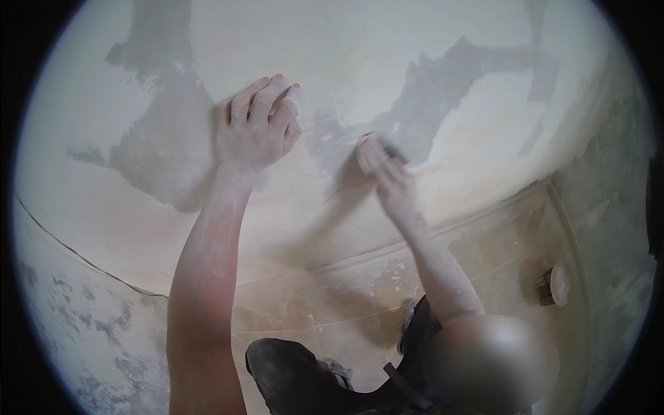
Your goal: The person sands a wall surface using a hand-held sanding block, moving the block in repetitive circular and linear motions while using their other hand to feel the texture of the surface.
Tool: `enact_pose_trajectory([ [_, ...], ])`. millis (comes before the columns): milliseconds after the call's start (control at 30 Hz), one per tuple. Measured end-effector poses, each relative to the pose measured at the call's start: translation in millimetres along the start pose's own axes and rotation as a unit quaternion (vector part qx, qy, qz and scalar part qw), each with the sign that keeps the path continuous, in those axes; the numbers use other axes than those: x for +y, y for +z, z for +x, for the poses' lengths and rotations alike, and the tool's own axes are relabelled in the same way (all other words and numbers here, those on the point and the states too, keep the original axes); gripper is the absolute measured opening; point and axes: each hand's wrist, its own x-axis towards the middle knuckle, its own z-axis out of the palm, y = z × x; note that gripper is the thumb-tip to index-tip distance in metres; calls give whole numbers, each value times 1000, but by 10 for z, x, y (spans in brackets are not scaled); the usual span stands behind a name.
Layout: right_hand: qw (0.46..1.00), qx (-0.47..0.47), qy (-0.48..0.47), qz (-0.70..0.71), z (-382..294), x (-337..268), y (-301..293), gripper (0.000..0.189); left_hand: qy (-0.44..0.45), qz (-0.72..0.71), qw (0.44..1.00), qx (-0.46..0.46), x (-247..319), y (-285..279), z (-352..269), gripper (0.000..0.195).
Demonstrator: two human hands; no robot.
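Observation:
A pale plastered wall [249, 31] with grey patches fills the view in front of me. My left hand [259, 122], coated in white dust, lies against it with bent, slightly spread fingers and no object visible in it. To the right and a little lower, my right hand [391, 179] grips a small block-shaped tool [397, 153] at the wall, over the lower end of a grey patch [410, 119]. Motion blurs both hand and tool, so I cannot tell exactly what kind of tool it is. The tool's face is hidden against the plaster.
Beige floor tiles [353, 327] meet the wall's foot, dusty and spotted white. A small round-topped object [559, 284] stands at the right. Blotchy walls rise on the left [88, 327] and right [596, 223]. A thin cord [78, 252] runs along the left. A blurred round shape [493, 363] covers the lower right.

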Motion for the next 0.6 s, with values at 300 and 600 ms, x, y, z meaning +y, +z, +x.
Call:
enact_pose_trajectory([
  [300, 984, 93, 122, 88, 41, -260, 58, 75, -5, 1, 1000, -4, 60, -17, 14, 27],
  [600, 973, 168, 150, 54, 214, -288, 55, 67, -6, 9, 1000, 2, 1, -18, -31, 25],
])
